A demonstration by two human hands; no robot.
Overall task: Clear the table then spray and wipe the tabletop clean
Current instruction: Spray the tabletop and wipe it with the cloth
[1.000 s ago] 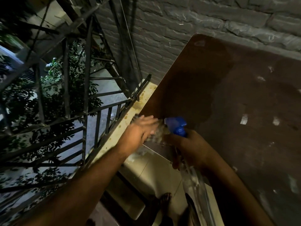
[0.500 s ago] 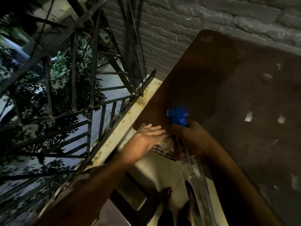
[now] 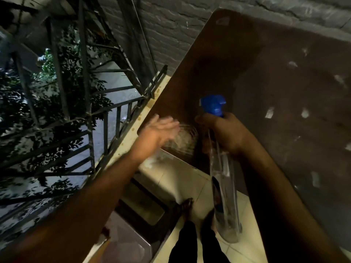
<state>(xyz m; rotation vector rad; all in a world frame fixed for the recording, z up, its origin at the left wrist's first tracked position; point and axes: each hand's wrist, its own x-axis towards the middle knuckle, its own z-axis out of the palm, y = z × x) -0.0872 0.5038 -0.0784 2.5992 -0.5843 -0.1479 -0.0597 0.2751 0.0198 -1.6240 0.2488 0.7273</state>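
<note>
The dark brown tabletop [image 3: 266, 88] fills the right side and carries pale smears and flecks. My left hand [image 3: 163, 130], blurred by motion, lies with fairly straight fingers on a light striped cloth [image 3: 183, 141] at the table's near left corner. My right hand [image 3: 226, 133] grips the neck of a clear spray bottle [image 3: 225, 190] just right of the cloth. Its blue trigger head [image 3: 213, 105] points left over the table, and its body hangs down past the table's edge.
A black metal railing [image 3: 114, 114] and a cream ledge [image 3: 140, 120] run along the table's left side, with foliage beyond. A grey brick wall [image 3: 171, 25] backs the table. Below are pale floor tiles [image 3: 191, 179], a dark step and my feet [image 3: 187, 205].
My left hand has kept sliding the cloth about the near left corner. My right hand has carried the bottle a little up and away from the cloth.
</note>
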